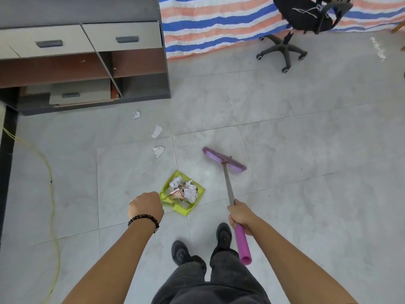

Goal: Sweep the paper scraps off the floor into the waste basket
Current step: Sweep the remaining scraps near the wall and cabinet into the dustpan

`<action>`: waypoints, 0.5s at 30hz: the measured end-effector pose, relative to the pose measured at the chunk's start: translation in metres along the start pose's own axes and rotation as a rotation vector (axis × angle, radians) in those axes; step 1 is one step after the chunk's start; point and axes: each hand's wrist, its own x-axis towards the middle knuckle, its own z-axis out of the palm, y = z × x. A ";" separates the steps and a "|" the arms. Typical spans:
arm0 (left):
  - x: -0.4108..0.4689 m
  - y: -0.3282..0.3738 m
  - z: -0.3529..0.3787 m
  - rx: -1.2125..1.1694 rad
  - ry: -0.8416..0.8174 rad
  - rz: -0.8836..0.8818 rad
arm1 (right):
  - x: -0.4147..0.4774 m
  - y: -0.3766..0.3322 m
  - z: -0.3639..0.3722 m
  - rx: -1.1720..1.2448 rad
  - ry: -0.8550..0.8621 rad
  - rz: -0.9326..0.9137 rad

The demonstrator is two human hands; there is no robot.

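A lime-green dustpan (198, 195) sits low over the grey tiled floor in front of my feet, filled with several crumpled paper scraps (186, 189). My left hand (145, 207) grips its handle, which the fist hides. My right hand (241, 217) grips the broom handle (228, 185) just above its purple foam grip. The purple broom head (223, 160) rests on the floor to the right of and beyond the dustpan. Three loose white scraps lie beyond the dustpan: one (158, 151), one (157, 131) and one (136, 115) nearest the cabinet. No waste basket is in view.
A grey cabinet (140, 84) with drawers and open shelves stands at the upper left. A black office chair (285, 47) stands at the upper right before a striped tarp (219, 25). A yellow cord (51, 183) trails along the left floor. My shoes (223, 235) are below the dustpan.
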 end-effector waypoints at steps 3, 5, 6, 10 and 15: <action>0.001 0.004 -0.006 -0.001 -0.016 0.005 | -0.027 0.004 0.010 0.048 -0.092 0.041; 0.001 0.006 -0.011 -0.006 -0.022 0.011 | -0.046 -0.001 0.003 0.082 -0.151 0.069; 0.001 0.007 -0.013 -0.012 -0.027 0.017 | -0.054 -0.005 -0.005 0.124 -0.175 0.101; -0.004 0.002 -0.018 -0.030 -0.038 0.053 | -0.079 -0.024 -0.040 0.380 -0.275 0.191; -0.016 -0.029 -0.018 -0.080 -0.048 0.051 | -0.099 -0.045 -0.018 0.322 -0.332 0.116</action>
